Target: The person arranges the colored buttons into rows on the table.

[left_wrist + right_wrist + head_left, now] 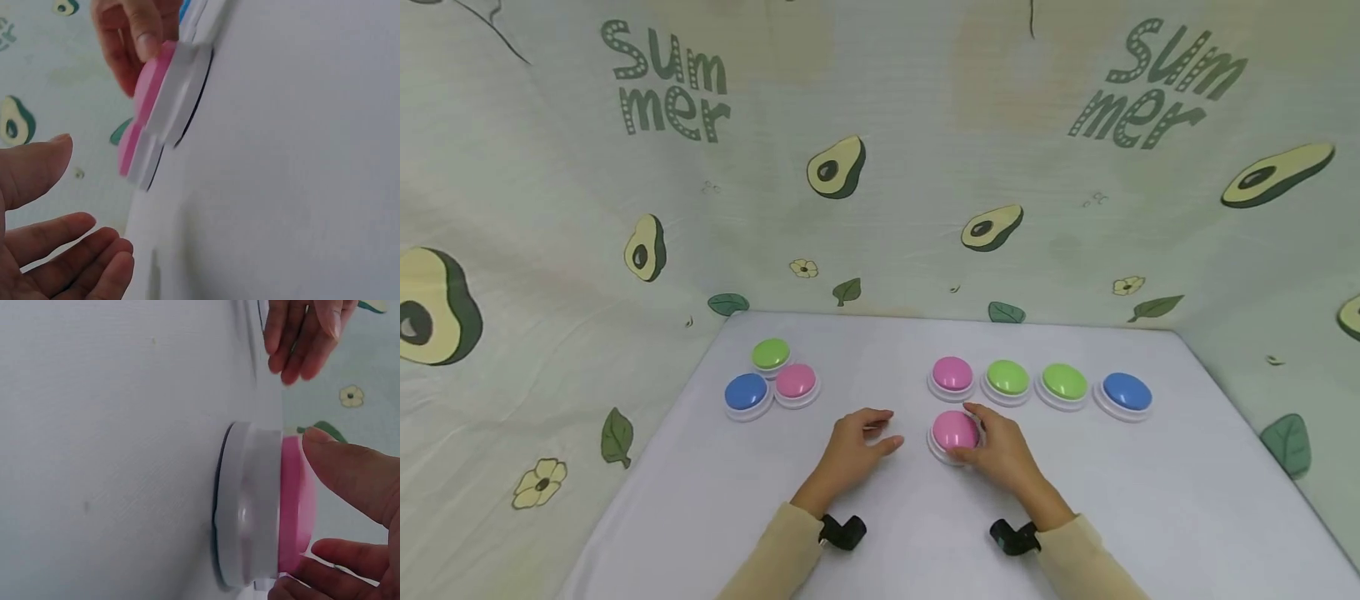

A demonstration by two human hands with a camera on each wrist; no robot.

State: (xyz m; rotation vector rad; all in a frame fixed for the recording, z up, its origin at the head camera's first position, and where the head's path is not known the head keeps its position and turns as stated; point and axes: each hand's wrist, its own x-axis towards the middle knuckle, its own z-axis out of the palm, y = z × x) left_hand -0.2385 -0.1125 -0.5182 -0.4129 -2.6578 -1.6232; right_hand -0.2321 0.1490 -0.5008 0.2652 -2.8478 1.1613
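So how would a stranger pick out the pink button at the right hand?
On the white table, find the row of four buttons. On the near side of its pink end button sits another pink button. Unlike its neighbours, it has the right hand on it.

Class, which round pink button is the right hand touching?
The frontmost round, white-based pink button, which the right hand touches; the row's pink button and the left trio's pink button sit farther back.
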